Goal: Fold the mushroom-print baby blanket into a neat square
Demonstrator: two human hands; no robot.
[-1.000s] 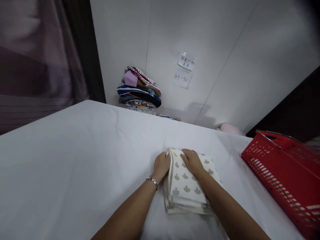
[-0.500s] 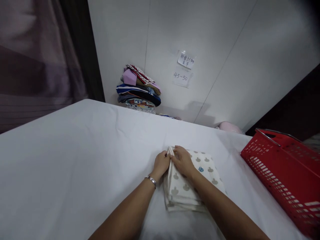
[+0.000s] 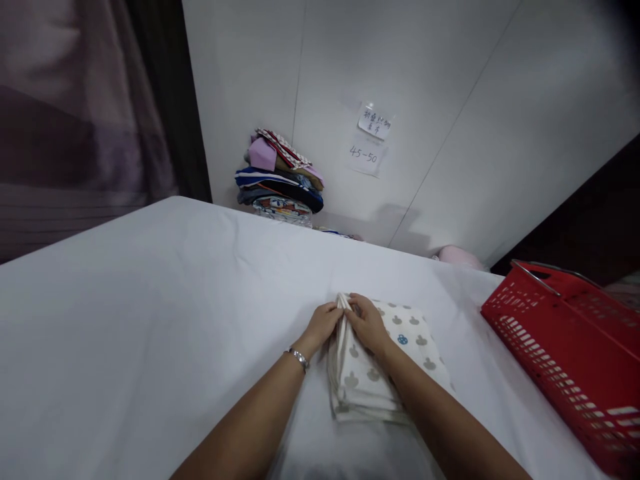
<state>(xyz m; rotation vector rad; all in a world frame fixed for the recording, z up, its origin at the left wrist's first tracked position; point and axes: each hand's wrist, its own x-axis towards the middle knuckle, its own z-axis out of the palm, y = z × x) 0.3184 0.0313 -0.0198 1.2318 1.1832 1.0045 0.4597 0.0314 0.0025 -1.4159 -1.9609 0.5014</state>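
Observation:
A folded white cloth [image 3: 413,355] with grey apple-like prints and one blue print lies in several layers on the white-covered table. At its far left corner, my left hand [image 3: 323,323] pinches the folded edge from the left side. My right hand [image 3: 367,325] grips the same edge from above, its thumb close to the left fingertips. The edge between the two hands is raised a little. My right forearm hides part of the cloth's near side. A metal bracelet [image 3: 300,359] is on my left wrist.
A red perforated basket [image 3: 560,333] with metal handles stands at the right. Beyond the table's far edge are a stack of folded clothes [image 3: 280,177] and a pink object [image 3: 457,257]. Paper notes [image 3: 369,140] hang on the wall. A curtain [image 3: 75,120] hangs at the left.
My left wrist has shifted slightly left and its fingers now reach out more to the cloth's edge. The right hand keeps its hold almost unmoved, and the cloth stays in place.

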